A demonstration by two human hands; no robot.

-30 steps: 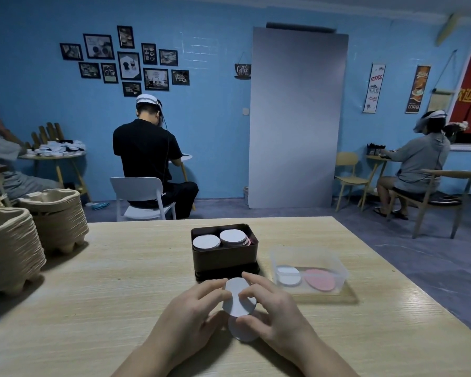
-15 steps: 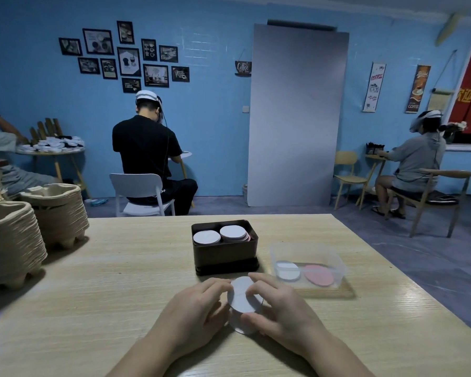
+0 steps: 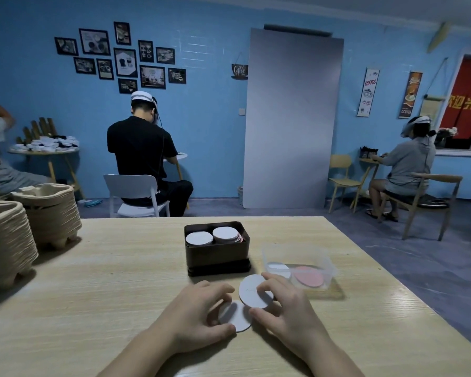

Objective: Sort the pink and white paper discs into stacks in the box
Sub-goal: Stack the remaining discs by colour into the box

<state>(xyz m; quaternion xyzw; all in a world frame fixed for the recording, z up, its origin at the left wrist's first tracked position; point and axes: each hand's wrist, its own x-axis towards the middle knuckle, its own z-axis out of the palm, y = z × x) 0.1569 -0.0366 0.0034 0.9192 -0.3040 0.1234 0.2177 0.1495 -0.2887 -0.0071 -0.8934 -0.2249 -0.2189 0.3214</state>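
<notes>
The two hands, pressed together around one small pile at the lower centre of the frame a second ago, have drawn apart. The right hand [image 3: 288,314] has carried the upper white disc [image 3: 252,291] up and toward the right, pinching it at a tilt (its near edge overlaps the other one). The lower white disc [image 3: 235,315], half hidden before, now shows most of its face on the surface [image 3: 93,295], held at its edges by the left hand [image 3: 196,314].

The right hand [image 3: 288,314] pinches a white disc [image 3: 252,291]; the left hand [image 3: 193,314] grips a second disc [image 3: 235,318] on the table [image 3: 106,295]. From them, the dark box [image 3: 216,257] sits at twelve o'clock and a clear tub [image 3: 297,253] at two.
</notes>
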